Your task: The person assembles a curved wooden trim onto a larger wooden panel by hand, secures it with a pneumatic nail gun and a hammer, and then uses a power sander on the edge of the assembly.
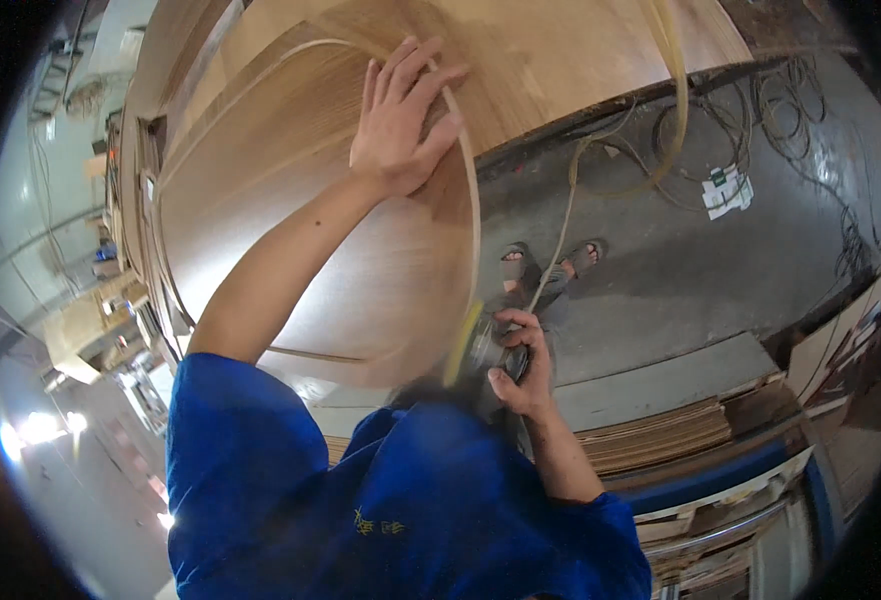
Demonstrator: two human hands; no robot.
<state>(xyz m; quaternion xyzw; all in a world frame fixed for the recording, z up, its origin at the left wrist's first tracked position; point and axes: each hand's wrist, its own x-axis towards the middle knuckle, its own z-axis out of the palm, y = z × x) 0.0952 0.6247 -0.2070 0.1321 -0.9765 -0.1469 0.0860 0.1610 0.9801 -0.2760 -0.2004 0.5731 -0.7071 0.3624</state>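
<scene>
A wooden panel (300, 230) with a curved, pale edge lies in front of me, glossy where light falls on it. My left hand (405, 130) rests flat on its far right part, fingers spread, with the fingertips reaching the rim. Down by the panel's near right edge, my right hand (523, 365) is wrapped round a dark hand-held sander (485, 352). The sander's yellow disc (462, 345) appears edge-on, upright against or close beside the panel's edge; I cannot tell whether they touch. Part of the tool is blurred and hidden by my fingers.
Under and beyond the panel is a larger wooden sheet (560, 60). A yellowish hose (678, 110) hangs at the right, and coiled cables (790, 105) lie on the grey floor (640, 290). A stack of thin boards (660, 440) stands at my right, near a white-and-green paper (727, 192).
</scene>
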